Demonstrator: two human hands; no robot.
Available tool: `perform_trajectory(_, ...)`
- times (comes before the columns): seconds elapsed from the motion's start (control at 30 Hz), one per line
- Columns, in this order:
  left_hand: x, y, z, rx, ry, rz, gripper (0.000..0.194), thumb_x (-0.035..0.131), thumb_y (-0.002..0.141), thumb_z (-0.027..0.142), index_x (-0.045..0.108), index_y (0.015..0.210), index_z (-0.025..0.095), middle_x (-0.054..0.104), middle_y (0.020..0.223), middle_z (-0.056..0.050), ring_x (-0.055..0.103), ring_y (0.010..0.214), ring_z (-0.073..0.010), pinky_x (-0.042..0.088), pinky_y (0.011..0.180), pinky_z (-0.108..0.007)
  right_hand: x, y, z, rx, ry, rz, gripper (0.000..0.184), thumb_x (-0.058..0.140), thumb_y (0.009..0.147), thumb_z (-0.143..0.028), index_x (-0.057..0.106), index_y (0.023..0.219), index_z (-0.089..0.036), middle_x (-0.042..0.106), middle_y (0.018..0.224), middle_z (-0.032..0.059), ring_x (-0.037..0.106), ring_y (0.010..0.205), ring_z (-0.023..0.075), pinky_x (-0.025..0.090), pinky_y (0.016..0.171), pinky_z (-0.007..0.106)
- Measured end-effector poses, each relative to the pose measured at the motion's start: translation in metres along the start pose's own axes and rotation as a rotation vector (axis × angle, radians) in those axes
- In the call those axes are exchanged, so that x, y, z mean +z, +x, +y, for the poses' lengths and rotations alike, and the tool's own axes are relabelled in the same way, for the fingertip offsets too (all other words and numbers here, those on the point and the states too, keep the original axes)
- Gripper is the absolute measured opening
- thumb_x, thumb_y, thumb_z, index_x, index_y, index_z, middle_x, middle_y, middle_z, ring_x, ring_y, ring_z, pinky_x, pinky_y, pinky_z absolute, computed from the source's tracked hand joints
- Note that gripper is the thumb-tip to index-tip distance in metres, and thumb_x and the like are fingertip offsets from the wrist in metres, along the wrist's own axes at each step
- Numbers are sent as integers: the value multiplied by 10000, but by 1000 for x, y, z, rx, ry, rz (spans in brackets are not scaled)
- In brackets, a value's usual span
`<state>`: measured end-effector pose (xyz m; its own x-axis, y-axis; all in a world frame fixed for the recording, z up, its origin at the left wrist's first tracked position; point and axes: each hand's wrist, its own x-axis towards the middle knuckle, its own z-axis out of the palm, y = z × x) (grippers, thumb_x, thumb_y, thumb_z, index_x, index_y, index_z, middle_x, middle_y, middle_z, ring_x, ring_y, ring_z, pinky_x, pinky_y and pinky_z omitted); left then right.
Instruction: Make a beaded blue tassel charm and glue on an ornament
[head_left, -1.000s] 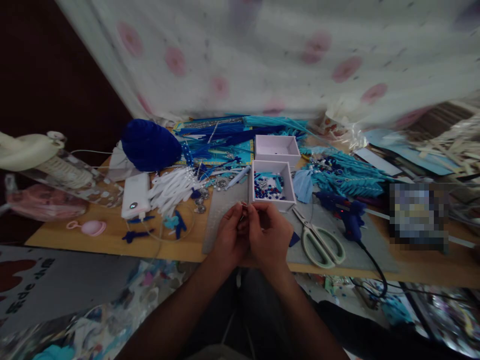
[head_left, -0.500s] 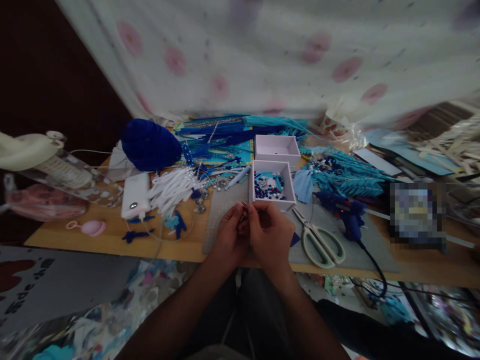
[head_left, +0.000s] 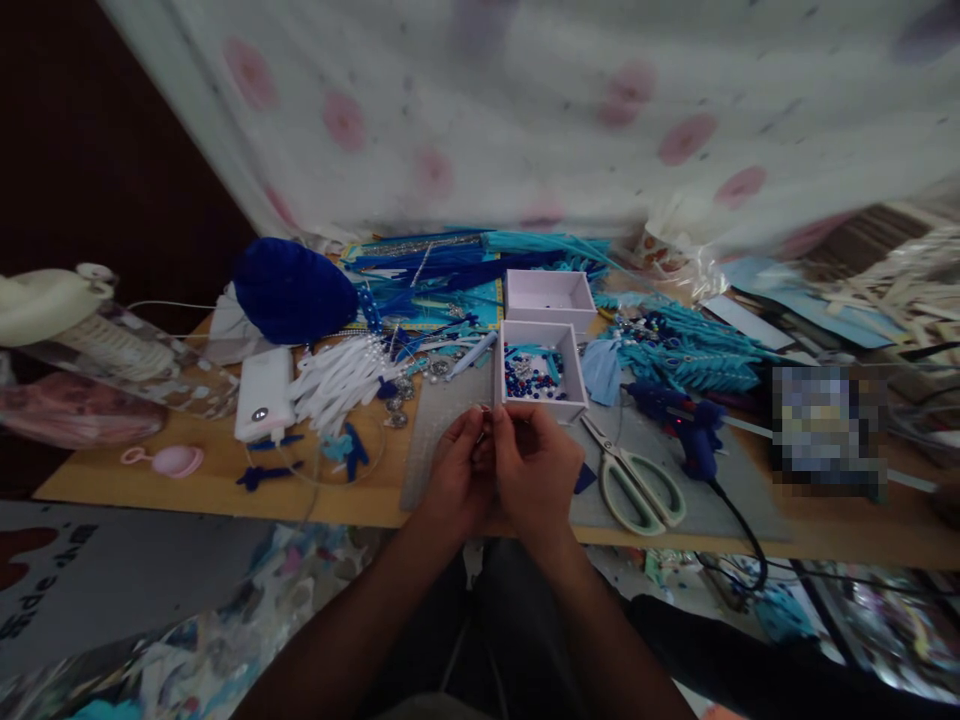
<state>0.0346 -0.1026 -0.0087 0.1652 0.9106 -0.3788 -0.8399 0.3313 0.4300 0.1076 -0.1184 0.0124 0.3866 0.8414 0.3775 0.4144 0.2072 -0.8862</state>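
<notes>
Pale and slim, one small piece (head_left: 485,409) sits at the meeting fingertips of the left hand (head_left: 459,462) and the right hand (head_left: 541,462), low over the grey mat (head_left: 742,512); I judge neither hand nearer to it. Each grip is closed to a pinch and appears to have hold of it, though curled fingers hide the rest, so I cannot tell its long axis. Just beyond the fingertips and slightly to the right stands the front white box (head_left: 561,408), nearer to the right hand; whether knuckles touch its near wall I cannot tell. Counted outward: two white boxes, the front one holding blue and red beads (head_left: 536,384) too many for me to number, the rear box (head_left: 551,313) directly behind it; one light-blue tassel (head_left: 602,372) beside the front box; one pair of scissors (head_left: 616,458) and one glue gun (head_left: 697,440), right of the right hand. Left across the worktop (head_left: 367,500) I count one bundle of white strips (head_left: 341,375), one white power bank (head_left: 266,392) and one dark-blue plush bundle (head_left: 292,290).
</notes>
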Motion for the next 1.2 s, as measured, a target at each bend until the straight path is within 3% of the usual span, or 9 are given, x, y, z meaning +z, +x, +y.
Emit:
perform_trajectory(0.2, 3, -1, 1, 13, 40, 22, 294, 886, 698, 305, 641, 731, 146, 564, 609, 59, 450, 482, -24, 360, 459, -134, -5, 1, -1, -64, -30, -30, 142, 624, 926, -303, 661, 825, -211, 720, 696, -3, 688, 582, 148, 534, 593, 267)
perform_trajectory(0.4, 2, 0, 1, 0, 41, 15, 318, 892, 686, 323, 634, 718, 140, 495, 556, 75, 423, 469, -23, 339, 444, -125, -4, 2, 0, -24, -34, -32, 154, 639, 915, -331, 665, 818, -215, 716, 679, -4, 686, 575, 153, 538, 590, 273)
perform_trajectory(0.83, 2, -1, 1, -2, 20, 15, 308, 909, 656, 297, 648, 713, 143, 529, 569, 69, 439, 471, -29, 347, 451, -136, 1, -3, 5, -15, 19, 4, 157, 633, 930, -335, 669, 840, -212, 702, 683, -7, 678, 572, 147, 545, 584, 269)
perform_trajectory(1.2, 1, -2, 1, 21, 55, -16, 306, 905, 661, 304, 661, 719, 127, 579, 598, 53, 488, 497, -24, 392, 476, -112, -4, -6, 5, -116, -40, -9, 127, 617, 940, -282, 711, 884, -219, 741, 779, 10, 700, 681, 161, 553, 657, 281)
